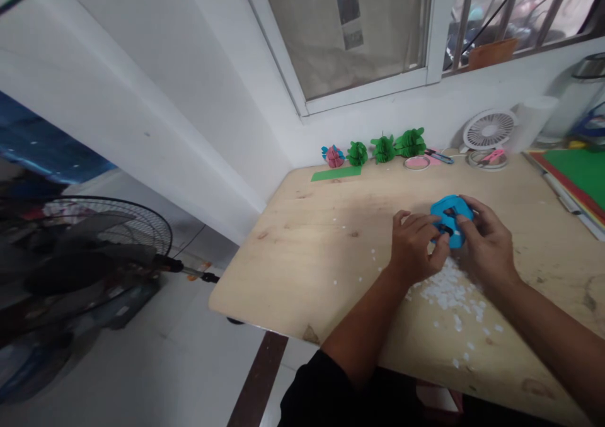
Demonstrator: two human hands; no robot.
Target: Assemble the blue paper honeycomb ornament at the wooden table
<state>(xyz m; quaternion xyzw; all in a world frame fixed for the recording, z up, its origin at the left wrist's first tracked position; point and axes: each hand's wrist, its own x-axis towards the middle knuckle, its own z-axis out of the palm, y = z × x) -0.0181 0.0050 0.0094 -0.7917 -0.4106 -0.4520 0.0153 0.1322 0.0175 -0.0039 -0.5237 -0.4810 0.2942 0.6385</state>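
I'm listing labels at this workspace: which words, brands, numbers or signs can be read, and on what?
None can be read.
Patchy strip at the window: too blurred to tell whether it bears text.
Blue piece with openings: no legible marking.
White desk fan: no legible marking.

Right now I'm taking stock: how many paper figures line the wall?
4, left to right: pink-and-blue figure, first green figure, second green figure, third green figure; that last may hide another.
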